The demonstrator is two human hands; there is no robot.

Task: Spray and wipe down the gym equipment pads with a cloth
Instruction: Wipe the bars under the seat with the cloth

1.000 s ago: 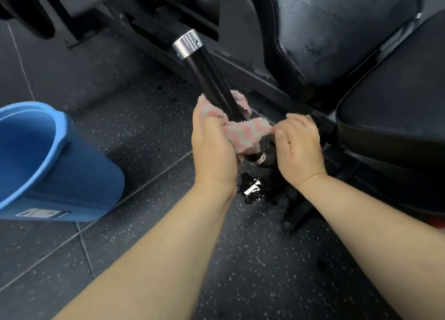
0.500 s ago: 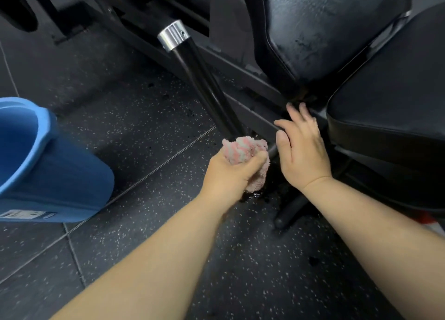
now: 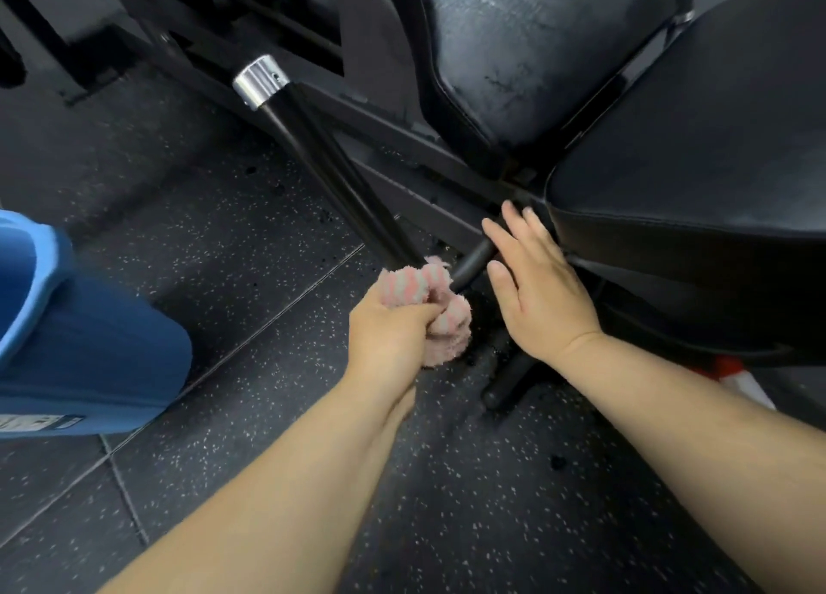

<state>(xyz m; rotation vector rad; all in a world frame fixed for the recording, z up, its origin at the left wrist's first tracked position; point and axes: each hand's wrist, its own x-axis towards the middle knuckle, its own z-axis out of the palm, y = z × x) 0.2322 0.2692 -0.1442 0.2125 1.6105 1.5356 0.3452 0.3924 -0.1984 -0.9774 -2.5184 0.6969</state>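
My left hand (image 3: 389, 330) grips a bunched pink-and-white striped cloth (image 3: 422, 300) at the lower end of a black handle bar (image 3: 339, 168) with a silver cap. My right hand (image 3: 538, 296) hovers just right of the cloth, fingers straight and spread, holding nothing, near a black frame tube. A black back pad (image 3: 545, 43) stands tilted at the top, and a black seat pad (image 3: 706, 146) fills the right side.
A blue bucket (image 3: 89, 352) lies tilted at the left on the dark speckled floor (image 3: 447, 481). Black machine frame bars (image 3: 250, 25) cross the top. A red-and-white object (image 3: 737, 376) peeks out under the seat. A wet patch darkens the floor below the cloth.
My left hand slid the cloth down the bar to its lower end and bunched it. My right hand let go of the cloth and opened with straight fingers.
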